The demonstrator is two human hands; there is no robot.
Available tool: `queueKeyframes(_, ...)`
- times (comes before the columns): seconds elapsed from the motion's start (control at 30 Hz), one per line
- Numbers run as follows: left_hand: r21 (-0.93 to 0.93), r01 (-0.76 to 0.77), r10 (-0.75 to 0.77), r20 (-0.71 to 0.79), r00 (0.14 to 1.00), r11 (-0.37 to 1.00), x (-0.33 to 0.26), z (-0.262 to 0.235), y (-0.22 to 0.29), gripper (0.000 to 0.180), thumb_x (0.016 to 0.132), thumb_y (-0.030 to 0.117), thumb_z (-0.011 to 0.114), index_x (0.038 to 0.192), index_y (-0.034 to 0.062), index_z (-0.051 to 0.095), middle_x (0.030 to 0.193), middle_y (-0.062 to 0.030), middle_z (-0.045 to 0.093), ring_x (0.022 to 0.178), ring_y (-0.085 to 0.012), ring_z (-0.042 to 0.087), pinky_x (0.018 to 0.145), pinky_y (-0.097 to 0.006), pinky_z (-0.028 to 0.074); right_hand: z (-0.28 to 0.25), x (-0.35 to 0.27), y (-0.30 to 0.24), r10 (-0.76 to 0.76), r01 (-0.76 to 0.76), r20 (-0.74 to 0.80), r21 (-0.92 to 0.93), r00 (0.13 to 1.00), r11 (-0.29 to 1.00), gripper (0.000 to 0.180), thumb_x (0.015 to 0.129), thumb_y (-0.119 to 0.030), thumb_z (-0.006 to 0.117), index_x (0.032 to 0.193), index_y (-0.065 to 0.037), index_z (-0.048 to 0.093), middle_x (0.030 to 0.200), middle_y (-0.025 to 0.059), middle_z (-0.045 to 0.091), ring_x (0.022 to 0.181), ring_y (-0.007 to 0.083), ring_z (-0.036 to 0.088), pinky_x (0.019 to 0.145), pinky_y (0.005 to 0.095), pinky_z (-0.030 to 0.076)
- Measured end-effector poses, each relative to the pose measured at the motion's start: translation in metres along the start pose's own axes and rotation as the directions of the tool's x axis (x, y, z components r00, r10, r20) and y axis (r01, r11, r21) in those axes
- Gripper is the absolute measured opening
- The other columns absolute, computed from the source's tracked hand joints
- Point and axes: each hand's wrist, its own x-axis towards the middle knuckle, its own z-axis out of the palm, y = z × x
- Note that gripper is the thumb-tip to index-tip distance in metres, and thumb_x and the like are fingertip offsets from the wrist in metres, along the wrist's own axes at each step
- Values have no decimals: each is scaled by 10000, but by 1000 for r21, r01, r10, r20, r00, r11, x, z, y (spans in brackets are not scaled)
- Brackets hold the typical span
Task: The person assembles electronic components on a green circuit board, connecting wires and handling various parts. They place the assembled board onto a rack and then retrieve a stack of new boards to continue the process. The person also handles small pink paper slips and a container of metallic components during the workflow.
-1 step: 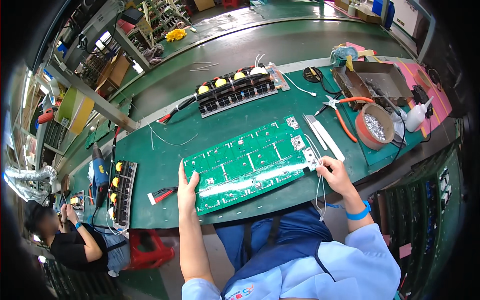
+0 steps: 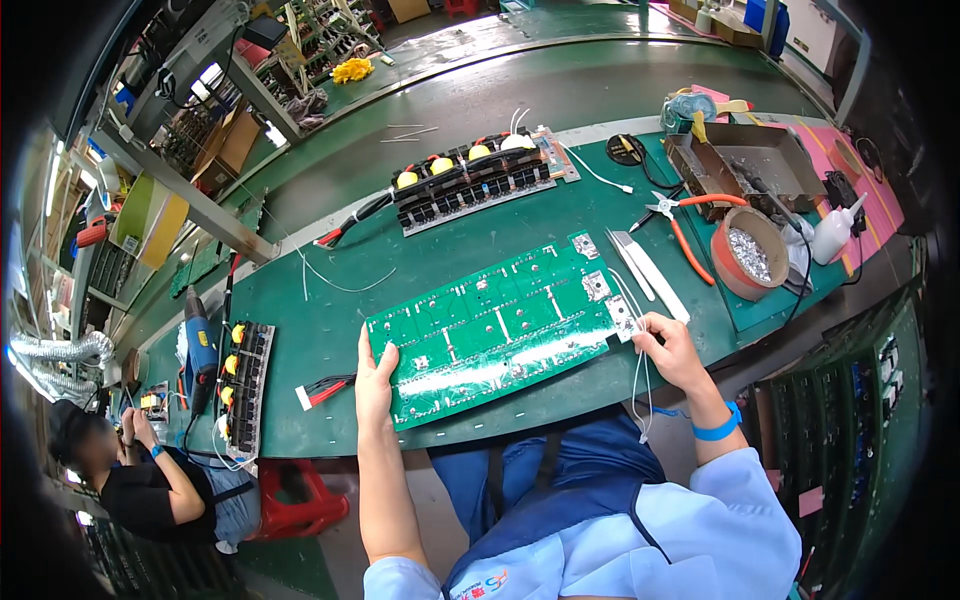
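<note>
A long green circuit board (image 2: 497,325) lies on the green mat in front of me. My left hand (image 2: 374,379) grips its left end, thumb on top. At the board's right end my right hand (image 2: 668,345) pinches thin white wires (image 2: 640,375) that hang down past the table edge toward my lap. A blue band circles my right wrist.
A black assembled board with yellow parts (image 2: 472,178) lies beyond. Red-handled pliers (image 2: 680,222), white tweezers (image 2: 648,265), a tape roll holding metal bits (image 2: 748,255), a metal tray (image 2: 745,165) and a white bottle (image 2: 832,228) sit right. Another black board (image 2: 242,385) and a person (image 2: 150,475) are left.
</note>
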Motion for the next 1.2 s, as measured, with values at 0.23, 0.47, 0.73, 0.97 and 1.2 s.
queueKeyframes(0.23, -57, 53, -52, 26, 998, 997, 4, -2, 2, 580, 840, 115, 509, 1323, 26, 201, 1172, -88, 453, 1026, -155, 470, 872, -268, 374, 1, 1, -2, -38, 36, -20, -75, 999, 997, 145, 793, -113, 531, 695, -6, 528, 532, 17, 497, 483, 59, 406, 449, 227, 310)
queueKeyframes(0.47, -82, 59, -56, 34, 998, 995, 4, 0, 4, 572, 842, 110, 503, 1322, 30, 203, 1165, -95, 456, 1011, -154, 477, 856, -267, 387, 2, 1, 2, -31, 29, -25, -76, 999, 997, 166, 799, -100, 506, 666, 0, 516, 524, 31, 480, 481, 73, 401, 448, 240, 302)
queueKeyframes(0.73, -124, 43, -38, 46, 998, 991, 5, -3, -1, 569, 836, 91, 502, 1320, 32, 209, 1177, -99, 448, 1023, -160, 472, 863, -266, 382, 1, 0, -1, -42, 42, -8, -88, 999, 995, 183, 803, -93, 488, 659, 15, 520, 558, 60, 506, 499, 118, 456, 470, 256, 338)
queueKeyframes(0.97, 457, -176, 263, -133, 956, 872, -8, 5, 3, 662, 752, 144, 606, 1308, 69, 254, 1307, -179, 285, 1149, -281, 356, 945, -380, 296, 1, 1, 0, -46, 49, 27, -108, 999, 993, 194, 793, -102, 494, 649, 27, 517, 551, 77, 508, 507, 137, 483, 475, 263, 353)
queueKeyframes(1.2, 738, -546, 443, 367, 818, 397, -12, 38, 40, 272, 709, 72, 607, 980, 63, 589, 1117, -135, 495, 1060, -291, 439, 901, -366, 329, -1, 1, -2, -11, 15, 33, -101, 999, 995, 210, 788, -108, 497, 626, 27, 506, 539, 69, 501, 497, 123, 470, 465, 263, 341)
